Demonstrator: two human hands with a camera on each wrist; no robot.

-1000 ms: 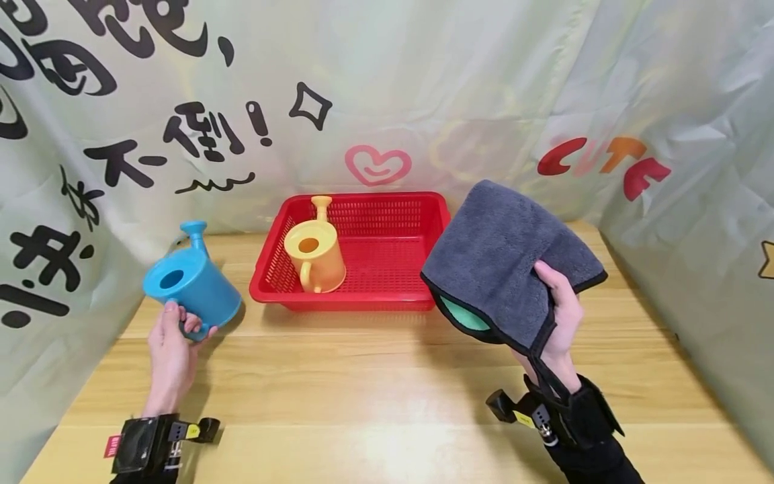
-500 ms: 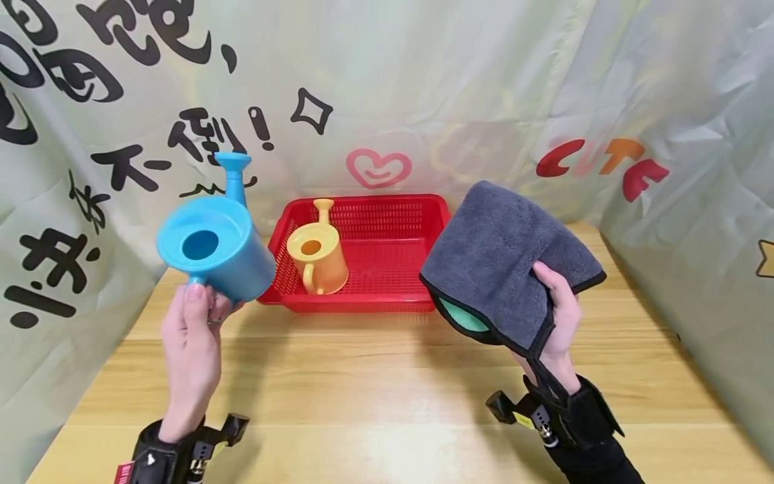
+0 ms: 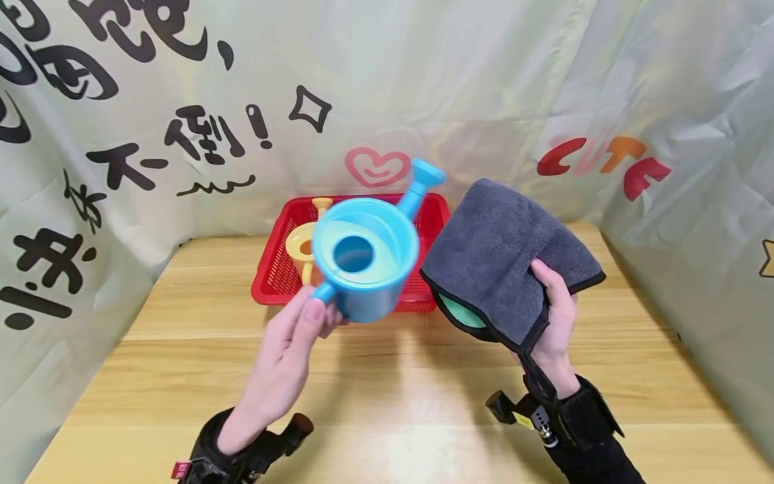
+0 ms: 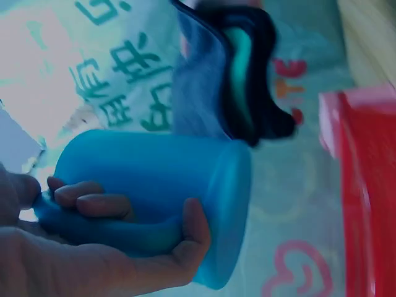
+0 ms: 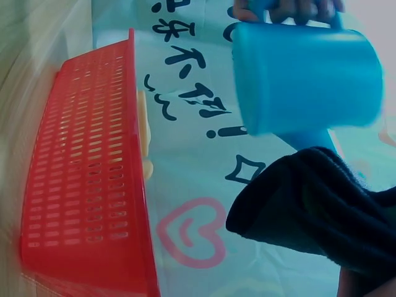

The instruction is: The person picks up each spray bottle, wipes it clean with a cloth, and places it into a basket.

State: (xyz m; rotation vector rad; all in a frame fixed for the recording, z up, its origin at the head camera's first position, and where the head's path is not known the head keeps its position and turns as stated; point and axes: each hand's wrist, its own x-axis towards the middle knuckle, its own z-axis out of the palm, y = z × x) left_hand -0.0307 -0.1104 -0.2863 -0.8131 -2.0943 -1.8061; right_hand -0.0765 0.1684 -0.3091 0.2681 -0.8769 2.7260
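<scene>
My left hand (image 3: 278, 363) grips the handle of a blue watering can (image 3: 377, 299), its fingers curled round the handle in the left wrist view. The can (image 4: 154, 161) is held up above the table, in front of the red basket, its spout toward the upper right. My right hand (image 3: 556, 316) holds a folded grey cloth (image 3: 502, 262) with black edging and a green underside, thumb on top. In the right wrist view the cloth (image 5: 309, 210) lies close to the blue can (image 5: 309, 80); I cannot tell whether they touch.
A red perforated basket (image 3: 266, 279) stands at the back of the wooden table (image 3: 181, 363). A yellow watering can (image 3: 296, 243) sits inside it, partly hidden by the blue one. Printed curtains (image 3: 484, 81) rise behind and on both sides.
My left hand has lifted the blue watering can from the table's left side and carried it right, toward the cloth. My right hand with the cloth has hardly moved.
</scene>
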